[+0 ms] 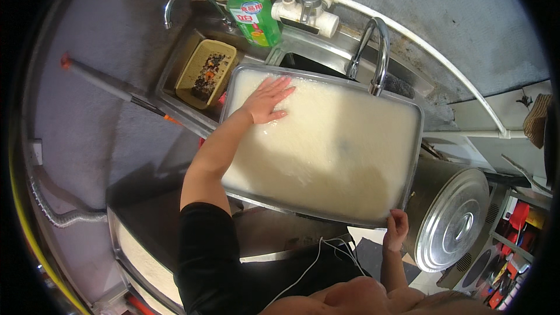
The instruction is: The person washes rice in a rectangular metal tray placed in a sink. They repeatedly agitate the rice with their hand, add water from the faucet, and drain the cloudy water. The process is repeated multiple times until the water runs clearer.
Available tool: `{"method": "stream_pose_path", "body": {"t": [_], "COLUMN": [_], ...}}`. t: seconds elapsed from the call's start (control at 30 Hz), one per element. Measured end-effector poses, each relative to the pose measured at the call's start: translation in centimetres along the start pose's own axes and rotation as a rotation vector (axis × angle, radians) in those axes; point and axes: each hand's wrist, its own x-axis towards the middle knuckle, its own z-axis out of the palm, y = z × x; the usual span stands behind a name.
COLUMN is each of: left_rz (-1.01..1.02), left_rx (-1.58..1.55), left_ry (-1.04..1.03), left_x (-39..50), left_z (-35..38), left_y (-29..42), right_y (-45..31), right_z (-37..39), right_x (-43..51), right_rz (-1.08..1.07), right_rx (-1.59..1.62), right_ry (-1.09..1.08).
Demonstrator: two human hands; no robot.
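A large rectangular metal tray [421, 118] lies across the sink, filled with whitish grains, apparently rice, under cloudy liquid. My left hand [270, 99] rests palm down on the pale contents near the tray's upper left corner, its fingers spread and wet. At the lower right corner, my right hand [396, 227] grips the tray's rim between curled fingers and thumb. A curved chrome faucet [379, 59] hangs over the tray's far edge, and no water is seen running from it.
A yellow plastic basket [183, 74] with dark scraps sits in the left sink basin. Behind stand a green detergent bottle [256, 17] and a white water-heater tap [306, 15]. A lidded metal pot [455, 223] is at right. A grey-handled tool [105, 85] points toward the sink.
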Motion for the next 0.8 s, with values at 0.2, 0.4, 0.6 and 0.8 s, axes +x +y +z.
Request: {"method": "stream_pose_path", "body": {"t": [0.2, 0.4, 0.6, 0.8], "left_rz": [0.284, 0.404, 0.154, -0.132], "left_rx": [-0.032, -0.122, -0.086, -0.111], "left_ry": [-0.157, -0.256, -0.26, 0.018], "left_x": [0.1, -3.8, -6.2, -0.3], "left_z": [1.7, 2.8, 3.3, 5.5], "left_y": [4.5, 8.4, 13.1, 18.5], "right_y": [0.1, 0.1, 0.5, 0.1], "right_z": [0.4, 0.0, -0.3, 0.0], "right_x": [-1.6, -2.3, -2.7, -2.7], "right_rz": [0.022, 0.075, 0.054, 0.048], "right_rx": [-0.039, -0.005, 0.022, 0.089], "right_ry": [0.021, 0.065, 0.049, 0.052]}}
